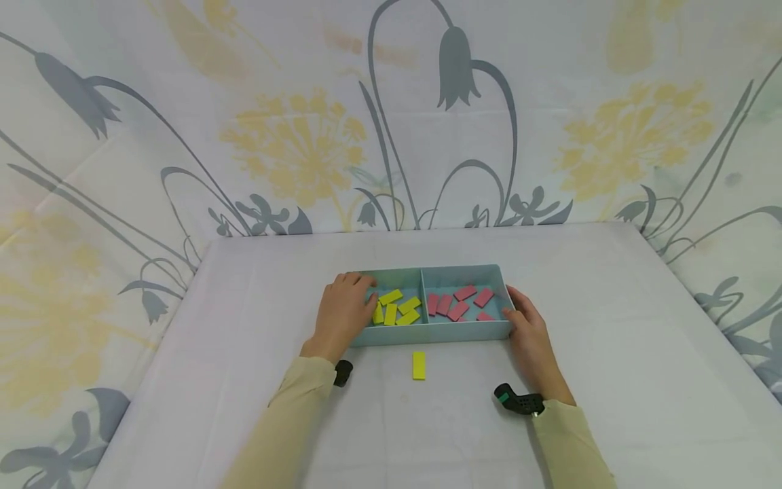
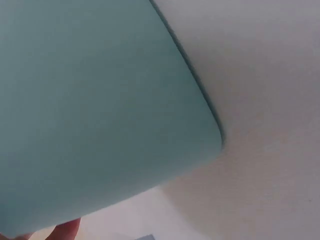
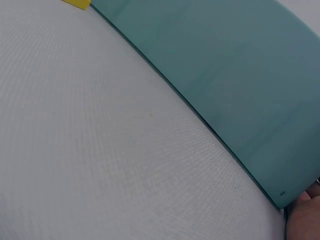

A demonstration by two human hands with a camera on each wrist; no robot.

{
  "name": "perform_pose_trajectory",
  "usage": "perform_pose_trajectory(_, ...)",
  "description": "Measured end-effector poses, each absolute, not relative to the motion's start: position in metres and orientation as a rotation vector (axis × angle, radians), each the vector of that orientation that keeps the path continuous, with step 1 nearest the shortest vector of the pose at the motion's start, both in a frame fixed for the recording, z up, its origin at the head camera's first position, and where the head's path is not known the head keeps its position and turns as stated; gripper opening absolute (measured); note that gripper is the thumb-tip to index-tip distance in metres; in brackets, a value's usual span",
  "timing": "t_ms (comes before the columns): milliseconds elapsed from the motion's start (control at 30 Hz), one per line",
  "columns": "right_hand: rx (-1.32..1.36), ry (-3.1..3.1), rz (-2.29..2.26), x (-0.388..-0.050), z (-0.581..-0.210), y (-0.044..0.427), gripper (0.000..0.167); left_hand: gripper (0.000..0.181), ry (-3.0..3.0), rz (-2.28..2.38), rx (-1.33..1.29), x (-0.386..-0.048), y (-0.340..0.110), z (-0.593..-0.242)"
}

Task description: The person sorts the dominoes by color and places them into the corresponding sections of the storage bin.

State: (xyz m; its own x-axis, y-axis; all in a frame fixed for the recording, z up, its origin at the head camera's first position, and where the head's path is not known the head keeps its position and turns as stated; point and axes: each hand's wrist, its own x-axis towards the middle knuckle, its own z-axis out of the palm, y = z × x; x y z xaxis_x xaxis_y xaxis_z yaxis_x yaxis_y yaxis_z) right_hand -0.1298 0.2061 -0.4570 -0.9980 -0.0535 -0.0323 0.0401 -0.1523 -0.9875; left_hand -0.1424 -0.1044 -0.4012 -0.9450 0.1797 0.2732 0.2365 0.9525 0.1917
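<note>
A pale blue-green box (image 1: 467, 331) with two compartments lies across the table. Several yellow tiles (image 1: 391, 297) lie loose in its left compartment, and several pink tiles (image 1: 466, 292) in the right one. My left hand (image 1: 343, 309) grips the box's left end, its fingers over the rim; it covers that corner. At the opposite end my right hand (image 1: 533, 339) holds the right wall, with the thumb at the front corner. One yellow tile (image 1: 418, 365) lies on the table in front of the box. Both wrist views show mostly the box's outer wall (image 2: 110, 110), with fingers (image 2: 67, 230) at the edge.
A white cloth covers the table (image 1: 244, 305). Behind it and at both sides hangs a flower-patterned curtain (image 1: 415, 136). Dark wrist-worn cameras (image 1: 518, 401) sit on the wrists, close above the cloth.
</note>
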Motion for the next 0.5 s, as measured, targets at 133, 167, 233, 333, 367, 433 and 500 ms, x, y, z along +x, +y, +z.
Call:
perform_pose_trajectory(133, -0.011, 2.024, -2.325, -0.13, -0.458, 0.205, 0.05, 0.019, -2.816, -0.365, -0.331, -0.136, -0.107, -0.4)
perform_pose_trajectory(167, -0.011, 2.021, -2.325, -0.13, -0.458, 0.204, 0.05, 0.018, -2.802, -0.38, -0.337, -0.134, -0.108, -0.399)
perform_pose_trajectory(233, -0.016, 2.012, -2.33, -0.129, -0.459, 0.204, 0.05, 0.018, -2.774, -0.424, -0.335, -0.13, -0.11, -0.398)
perform_pose_trajectory(333, -0.023, 2.009, -2.33, -0.129, -0.459, 0.204, 0.05, 0.017, -2.741, -0.537, -0.305, -0.124, -0.113, -0.394)
perform_pose_trajectory(367, -0.028, 2.007, -2.331, -0.129, -0.459, 0.204, 0.05, 0.016, -2.729, -0.585, -0.289, -0.123, -0.114, -0.393)
perform_pose_trajectory(433, -0.027, 2.03, -2.319, -0.128, -0.458, 0.205, 0.049, 0.017, -2.712, -0.678, -0.264, -0.119, -0.114, -0.391)
perform_pose_trajectory(500, -0.03, 2.029, -2.325, -0.128, -0.456, 0.205, 0.049, 0.017, -2.693, -0.759, -0.25, -0.116, -0.114, -0.39)
